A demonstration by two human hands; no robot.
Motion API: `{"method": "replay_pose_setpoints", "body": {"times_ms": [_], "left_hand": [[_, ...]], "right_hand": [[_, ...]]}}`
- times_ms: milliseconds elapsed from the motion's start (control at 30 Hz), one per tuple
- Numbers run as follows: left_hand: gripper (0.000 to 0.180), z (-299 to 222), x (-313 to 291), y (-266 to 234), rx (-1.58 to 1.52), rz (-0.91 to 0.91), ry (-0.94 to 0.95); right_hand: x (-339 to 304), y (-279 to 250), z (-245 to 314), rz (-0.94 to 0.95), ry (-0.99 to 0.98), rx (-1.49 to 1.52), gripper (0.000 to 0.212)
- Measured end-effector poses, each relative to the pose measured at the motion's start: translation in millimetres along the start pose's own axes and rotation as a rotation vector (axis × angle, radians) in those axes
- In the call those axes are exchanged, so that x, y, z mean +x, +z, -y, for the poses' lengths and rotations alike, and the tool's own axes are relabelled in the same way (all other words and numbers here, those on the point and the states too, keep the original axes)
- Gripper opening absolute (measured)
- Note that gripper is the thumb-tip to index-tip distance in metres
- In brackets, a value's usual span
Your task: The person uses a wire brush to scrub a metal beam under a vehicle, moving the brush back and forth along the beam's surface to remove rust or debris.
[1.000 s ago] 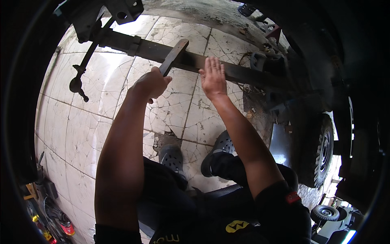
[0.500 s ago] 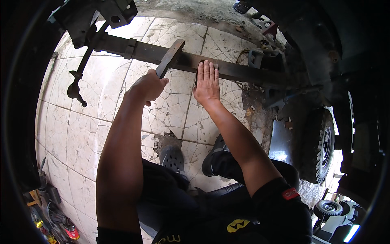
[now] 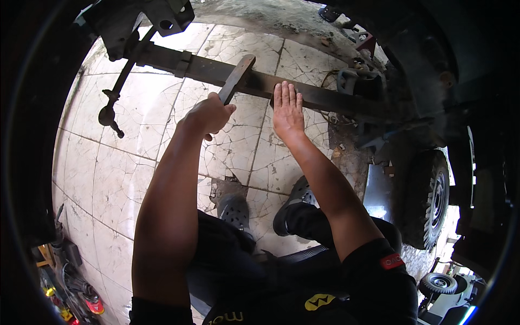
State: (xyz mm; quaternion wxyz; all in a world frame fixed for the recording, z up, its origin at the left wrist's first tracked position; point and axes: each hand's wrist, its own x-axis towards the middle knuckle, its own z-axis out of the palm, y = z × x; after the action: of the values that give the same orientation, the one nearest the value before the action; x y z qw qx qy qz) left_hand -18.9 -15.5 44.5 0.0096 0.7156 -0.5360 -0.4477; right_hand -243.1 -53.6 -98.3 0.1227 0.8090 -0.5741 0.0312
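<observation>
A long dark metal beam (image 3: 208,71), resembling a vehicle leaf spring with a clip round it, runs across in front of me from upper left to right. My left hand (image 3: 210,115) is closed round the near end of a flat metal bar (image 3: 238,77). That bar slants up and away over the beam, its worn, brownish tip reaching the far side. To the right of it, my right hand (image 3: 288,111) lies flat at the beam's near edge, fingers stretched out side by side. A dark edge shows beside its fingers; what lies under the palm is hidden.
A rod with a ball-shaped joint (image 3: 106,115) hangs at the left from a metal bracket (image 3: 168,21). Dark vehicle parts and a tyre (image 3: 433,200) stand at the right. Tools (image 3: 70,271) lie at lower left. The tiled floor (image 3: 130,124) is cracked, with a broken patch near my feet.
The whole view has shifted a little, so everything appears slightly further right. My right hand's fingers sit a touch lower against the beam. The left hand keeps its hold on the flat bar.
</observation>
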Motion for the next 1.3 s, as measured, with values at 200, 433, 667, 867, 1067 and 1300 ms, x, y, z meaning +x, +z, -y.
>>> {"method": "replay_pose_setpoints", "body": {"times_ms": [200, 433, 667, 867, 1067, 1300], "left_hand": [[0.058, 13.1, 4.1, 3.7, -0.094, -0.021, 0.083], [0.061, -6.2, -7.1, 22.0, -0.293, -0.108, 0.310], [0.054, -23.5, -49.5, 32.3, -0.213, 0.017, 0.550], [0.067, -51.1, -103.8, 43.2, -0.251, 0.087, 0.683], [0.051, -57.0, -117.3, 54.1, -0.135, 0.169, 0.675], [0.053, -70.9, -135.8, 61.8, -0.414, 0.207, 0.593]], "right_hand": [[-21.1, -25.5, 6.1, 0.160, -0.037, 0.132, 0.071], [-61.5, -70.0, -66.4, 0.354, 0.160, 1.049, 0.054], [-87.5, -179.0, -97.5, 0.291, 0.271, 1.051, 0.034], [-105.1, -224.6, -98.8, 0.340, 0.171, 1.386, 0.041], [-118.7, -233.6, -97.1, 0.327, 0.130, 1.542, 0.044], [-126.1, -222.0, -136.5, 0.543, 0.458, 1.837, 0.033]]}}
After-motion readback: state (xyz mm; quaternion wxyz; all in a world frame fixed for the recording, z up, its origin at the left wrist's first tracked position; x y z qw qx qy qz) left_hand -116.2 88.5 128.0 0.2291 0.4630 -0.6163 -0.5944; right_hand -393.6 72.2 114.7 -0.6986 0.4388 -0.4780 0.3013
